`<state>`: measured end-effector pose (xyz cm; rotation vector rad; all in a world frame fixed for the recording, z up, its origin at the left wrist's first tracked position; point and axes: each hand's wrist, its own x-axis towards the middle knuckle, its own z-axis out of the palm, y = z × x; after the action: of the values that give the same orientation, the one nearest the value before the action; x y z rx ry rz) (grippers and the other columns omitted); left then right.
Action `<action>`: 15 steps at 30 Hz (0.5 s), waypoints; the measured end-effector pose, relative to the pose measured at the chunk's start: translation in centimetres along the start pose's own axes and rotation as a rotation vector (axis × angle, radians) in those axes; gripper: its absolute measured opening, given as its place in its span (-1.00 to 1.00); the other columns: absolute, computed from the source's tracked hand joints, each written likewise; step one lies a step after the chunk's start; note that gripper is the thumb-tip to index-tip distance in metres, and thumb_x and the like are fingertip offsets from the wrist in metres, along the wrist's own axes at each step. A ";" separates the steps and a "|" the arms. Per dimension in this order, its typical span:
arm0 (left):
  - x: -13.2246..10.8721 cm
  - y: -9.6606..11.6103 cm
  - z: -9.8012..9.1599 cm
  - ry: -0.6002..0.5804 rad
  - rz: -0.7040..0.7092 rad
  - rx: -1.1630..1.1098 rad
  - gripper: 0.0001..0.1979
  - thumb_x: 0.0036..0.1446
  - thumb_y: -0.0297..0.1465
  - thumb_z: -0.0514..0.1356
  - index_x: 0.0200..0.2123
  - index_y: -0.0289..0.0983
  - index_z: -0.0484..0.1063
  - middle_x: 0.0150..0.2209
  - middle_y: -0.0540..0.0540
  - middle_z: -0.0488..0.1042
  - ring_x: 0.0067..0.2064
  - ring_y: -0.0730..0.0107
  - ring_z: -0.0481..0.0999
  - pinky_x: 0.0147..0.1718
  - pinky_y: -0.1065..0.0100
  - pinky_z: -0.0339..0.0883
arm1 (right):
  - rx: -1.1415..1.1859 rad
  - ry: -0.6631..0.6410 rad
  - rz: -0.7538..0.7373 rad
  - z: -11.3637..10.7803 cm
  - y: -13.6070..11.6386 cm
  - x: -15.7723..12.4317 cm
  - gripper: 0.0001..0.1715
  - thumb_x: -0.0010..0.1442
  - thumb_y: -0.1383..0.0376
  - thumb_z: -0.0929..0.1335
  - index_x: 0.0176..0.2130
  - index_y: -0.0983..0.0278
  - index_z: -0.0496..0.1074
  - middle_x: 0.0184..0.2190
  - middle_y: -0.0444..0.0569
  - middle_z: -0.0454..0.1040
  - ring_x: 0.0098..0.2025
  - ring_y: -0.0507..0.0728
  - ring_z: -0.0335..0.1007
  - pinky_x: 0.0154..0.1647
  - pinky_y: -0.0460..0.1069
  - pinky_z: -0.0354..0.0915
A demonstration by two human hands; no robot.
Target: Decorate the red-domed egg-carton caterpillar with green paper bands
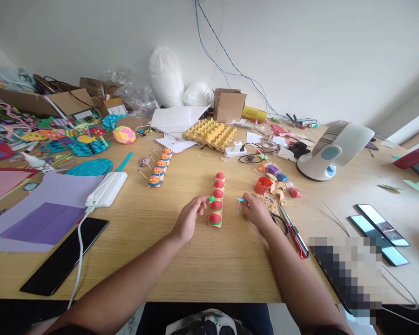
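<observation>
A row of egg-carton cups with red tops [217, 199] lies on the wooden table [202, 260], forming a caterpillar shape. My left hand [188, 217] pinches a small green piece [212, 198] against the row's left side. My right hand [254, 209] sits just right of the row, fingers closed on a small turquoise piece [240, 199].
Red-handled scissors [293, 231] lie right of my right hand, beside clay bits and an orange cup [263, 184]. A second orange-and-blue caterpillar [159, 168], a yellow egg tray [210, 133], a white fan [331, 151], phones [380, 228], a power bank [106, 189] and purple paper [43, 218] surround.
</observation>
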<state>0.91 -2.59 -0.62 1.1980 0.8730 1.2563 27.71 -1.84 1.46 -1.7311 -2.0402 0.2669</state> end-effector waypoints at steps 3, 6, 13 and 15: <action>-0.1 -0.2 -0.1 -0.045 0.007 0.013 -0.41 0.39 -0.02 -0.08 -0.02 -0.27 0.62 -0.21 -0.17 0.48 -0.27 0.32 0.25 -0.25 0.27 0.19 | -0.096 0.170 -0.118 -0.2 -0.5 -0.2 -0.82 0.28 0.34 0.35 -0.40 0.25 0.39 -0.21 0.11 0.56 -0.16 0.21 0.39 -0.16 0.06 0.22; -0.4 0.0 0.0 -0.142 0.062 0.011 -0.38 0.42 -0.03 -0.15 -0.04 -0.23 0.64 -0.17 -0.18 0.48 -0.26 0.31 0.25 -0.24 0.25 0.16 | 0.072 0.365 -0.275 0.0 -2.2 -1.0 -0.66 0.34 0.24 0.36 -0.48 0.23 0.37 -0.34 0.03 0.53 -0.28 0.16 0.38 -0.18 0.05 0.24; -1.3 1.0 0.5 -0.353 0.050 0.010 -0.33 0.44 -0.07 -0.22 -0.05 -0.23 0.65 -0.13 -0.19 0.49 -0.27 0.29 0.24 -0.22 0.22 0.14 | 0.266 0.321 -0.581 1.3 -5.8 -2.9 -0.62 0.29 0.14 0.45 0.07 0.18 0.48 -0.38 -0.05 0.55 -0.35 0.12 0.45 -0.25 0.02 0.32; -1.4 1.2 0.5 -0.374 0.024 0.026 -0.31 0.44 -0.05 -0.24 -0.05 -0.23 0.65 -0.16 -0.19 0.48 -0.26 0.28 0.24 -0.21 0.21 0.15 | 0.301 0.342 -0.615 1.5 -6.0 -2.9 -0.70 0.31 0.19 0.44 0.03 0.17 0.51 -0.34 -0.03 0.60 -0.34 0.11 0.48 -0.25 0.01 0.34</action>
<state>0.95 -4.19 0.45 1.4104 0.6013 0.9969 22.08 -5.59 2.08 -0.8482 -2.0311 0.0643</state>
